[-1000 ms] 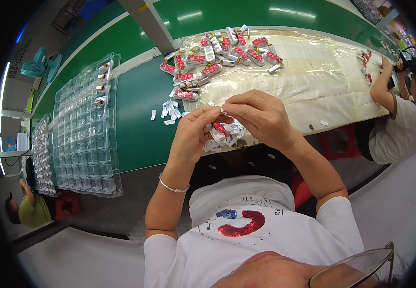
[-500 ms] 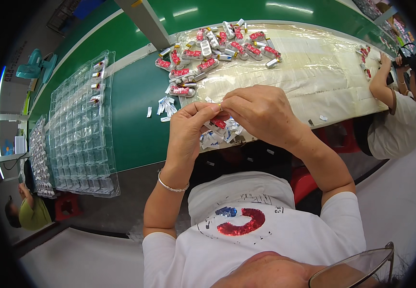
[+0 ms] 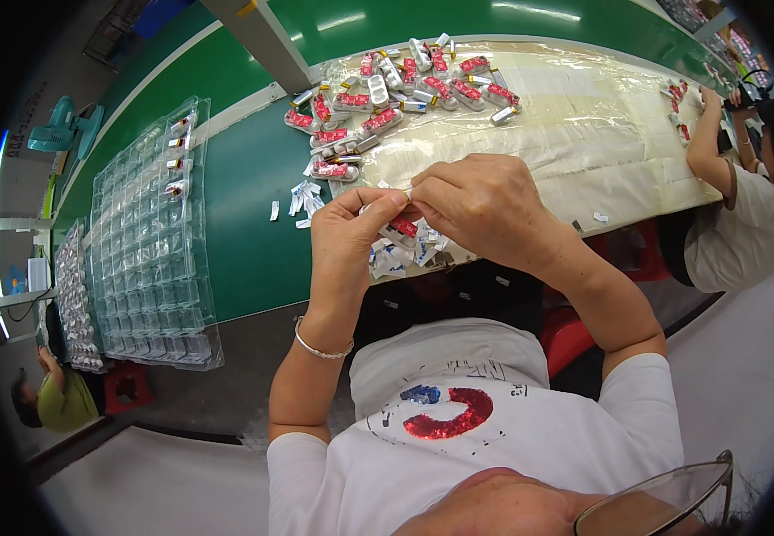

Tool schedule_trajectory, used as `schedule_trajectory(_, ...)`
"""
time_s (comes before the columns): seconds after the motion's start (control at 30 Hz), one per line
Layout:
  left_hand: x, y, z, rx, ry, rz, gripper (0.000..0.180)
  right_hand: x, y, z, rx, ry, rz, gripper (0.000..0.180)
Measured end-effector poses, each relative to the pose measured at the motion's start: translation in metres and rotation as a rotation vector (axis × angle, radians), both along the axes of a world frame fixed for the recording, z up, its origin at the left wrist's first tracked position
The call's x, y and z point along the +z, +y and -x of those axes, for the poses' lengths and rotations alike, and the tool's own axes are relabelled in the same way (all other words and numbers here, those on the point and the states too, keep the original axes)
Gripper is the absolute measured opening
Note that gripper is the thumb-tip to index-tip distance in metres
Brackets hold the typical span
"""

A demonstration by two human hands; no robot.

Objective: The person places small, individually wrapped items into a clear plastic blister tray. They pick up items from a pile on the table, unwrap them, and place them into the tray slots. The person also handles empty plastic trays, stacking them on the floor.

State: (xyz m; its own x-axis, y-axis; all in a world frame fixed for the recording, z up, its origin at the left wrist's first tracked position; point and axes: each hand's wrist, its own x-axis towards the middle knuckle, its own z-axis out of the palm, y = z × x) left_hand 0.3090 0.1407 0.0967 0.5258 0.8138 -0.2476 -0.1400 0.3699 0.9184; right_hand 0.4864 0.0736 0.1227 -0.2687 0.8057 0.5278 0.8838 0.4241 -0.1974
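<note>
A seated person in a white T-shirt works at a long green tabletop [image 3: 244,223], both hands raised together over its near edge. The left hand [image 3: 348,234] and right hand [image 3: 485,207] meet fingertip to fingertip, each grip closed to a tight pinch on the same small white strip [image 3: 402,194], which is held in the air just above a loose heap of small parts [image 3: 402,250] with red and white pieces lying at the tabletop's edge, directly beneath the hands. A thin metal bangle [image 3: 320,347] circles the left wrist. At 12 o'clock from the hands, a scatter of red-and-silver parts [image 3: 396,89] lies on a clear plastic sheet [image 3: 583,134] that covers the right half of the tabletop; between that scatter and the hands, at about 10 o'clock, lie a few small white scraps [image 3: 302,198] on the bare green surface. Well apart at 9 o'clock sits a clear compartment tray [image 3: 150,259], with a few parts filling cells along its far end. At 3 o'clock a second person in a white shirt [image 3: 735,223] reaches onto the plastic sheet, and at 8 o'clock, past the tray, a person in a green top [image 3: 61,402] is seen near the picture's rim.
</note>
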Motion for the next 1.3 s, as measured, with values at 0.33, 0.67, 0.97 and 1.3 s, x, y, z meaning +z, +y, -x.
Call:
schedule_trajectory(0.33,0.003,-0.003,0.000,0.006,0.000,0.031,0.013,-0.013,0.006,0.003,0.010,0.091,-0.148,0.015)
schedule_trajectory(0.67,-0.005,-0.002,-0.003,0.064,0.034,-0.012,0.010,-0.008,0.010,0.009,-0.010,0.019,-0.170,0.013)
schedule_trajectory(0.97,0.000,0.000,-0.001,0.064,0.015,0.064,0.013,-0.007,0.009,0.004,0.033,0.037,-0.145,0.013)
schedule_trajectory(1.3,-0.006,0.000,-0.001,0.075,0.055,0.005,0.011,-0.019,0.017,0.007,0.063,0.105,-0.202,0.013)
